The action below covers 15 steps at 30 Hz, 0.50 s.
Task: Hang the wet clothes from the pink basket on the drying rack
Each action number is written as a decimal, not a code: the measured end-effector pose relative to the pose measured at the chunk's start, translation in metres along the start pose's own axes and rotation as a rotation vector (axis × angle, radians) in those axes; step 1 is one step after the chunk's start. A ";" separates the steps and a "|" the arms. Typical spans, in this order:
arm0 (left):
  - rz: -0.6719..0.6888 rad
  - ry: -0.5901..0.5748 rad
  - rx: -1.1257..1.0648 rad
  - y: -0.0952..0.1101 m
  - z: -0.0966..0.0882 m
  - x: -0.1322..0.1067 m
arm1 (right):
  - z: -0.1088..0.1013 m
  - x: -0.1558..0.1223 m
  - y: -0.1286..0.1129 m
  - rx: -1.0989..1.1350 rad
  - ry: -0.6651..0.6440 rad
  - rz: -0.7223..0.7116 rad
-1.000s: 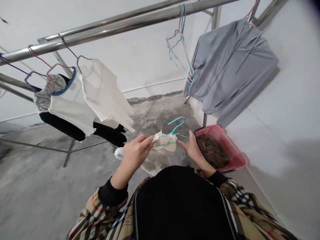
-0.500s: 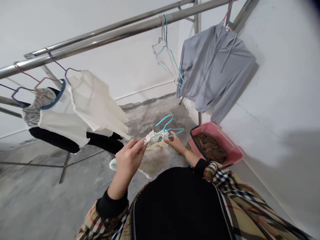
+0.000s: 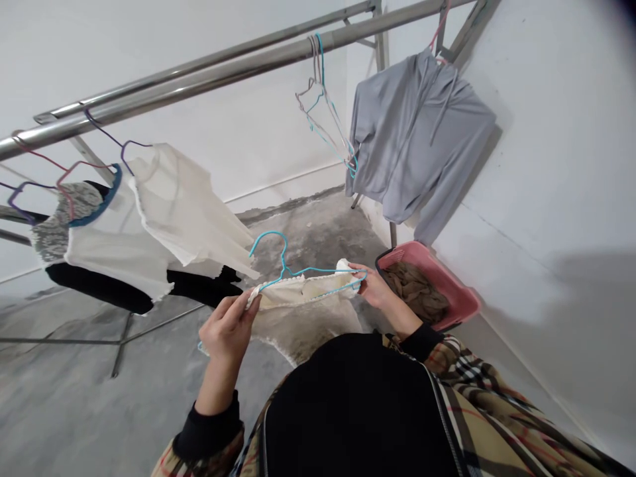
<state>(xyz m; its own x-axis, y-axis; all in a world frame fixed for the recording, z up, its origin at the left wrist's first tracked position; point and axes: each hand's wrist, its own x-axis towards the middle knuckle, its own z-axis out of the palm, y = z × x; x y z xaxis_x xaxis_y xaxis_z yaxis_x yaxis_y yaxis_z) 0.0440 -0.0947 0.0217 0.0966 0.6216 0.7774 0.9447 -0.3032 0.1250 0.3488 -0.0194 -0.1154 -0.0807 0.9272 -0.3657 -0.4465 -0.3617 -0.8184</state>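
Observation:
A cream lace-edged garment (image 3: pixel 303 311) is stretched across a turquoise wire hanger (image 3: pixel 293 268) in front of my chest. My left hand (image 3: pixel 228 328) pinches the garment's left shoulder at the hanger's left end, fingers closed. My right hand (image 3: pixel 372 286) grips the right shoulder of the garment and the hanger's right end, fingers closed too. The hanger's hook points up and to the left. The garment's lower part hangs down and disappears behind my black top.
A steel rail (image 3: pixel 209 69) runs overhead with a white top (image 3: pixel 183 212), other clothes, empty wire hangers (image 3: pixel 322 112) and a grey shirt (image 3: pixel 412 132). A pink basket (image 3: pixel 457 291) with brown cloth sits on the concrete floor by the right wall.
My hands have moved apart, spreading the cream garment flat along the hanger. The hanger's hook has swung from the right side to the left.

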 end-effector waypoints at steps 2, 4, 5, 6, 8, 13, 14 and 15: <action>-0.046 0.056 0.002 -0.002 0.001 0.000 | 0.004 -0.004 -0.004 0.040 0.015 0.028; -0.092 0.111 -0.013 -0.004 0.000 0.003 | 0.009 -0.008 -0.007 0.053 0.016 0.042; -0.105 0.133 -0.024 -0.005 -0.001 0.005 | 0.011 -0.010 -0.009 0.046 0.013 0.037; -0.110 0.157 -0.032 -0.007 -0.001 0.007 | 0.012 -0.012 -0.011 0.041 0.015 0.035; -0.095 0.190 -0.035 -0.010 -0.003 0.008 | 0.015 -0.016 -0.016 0.030 0.031 0.022; 0.025 0.168 -0.007 -0.020 -0.005 -0.001 | 0.022 -0.021 -0.036 -0.033 0.135 -0.068; 0.032 0.153 -0.004 -0.021 -0.005 -0.004 | 0.023 -0.021 -0.039 -0.057 0.165 -0.094; 0.028 0.136 0.003 -0.023 -0.004 -0.007 | 0.024 -0.021 -0.042 -0.084 0.196 -0.125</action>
<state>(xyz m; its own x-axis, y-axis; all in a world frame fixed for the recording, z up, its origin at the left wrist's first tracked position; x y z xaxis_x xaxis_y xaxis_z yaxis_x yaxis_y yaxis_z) 0.0207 -0.0951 0.0163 0.0794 0.5093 0.8569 0.9431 -0.3168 0.1009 0.3479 -0.0216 -0.0620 0.1487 0.9318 -0.3312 -0.3655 -0.2595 -0.8939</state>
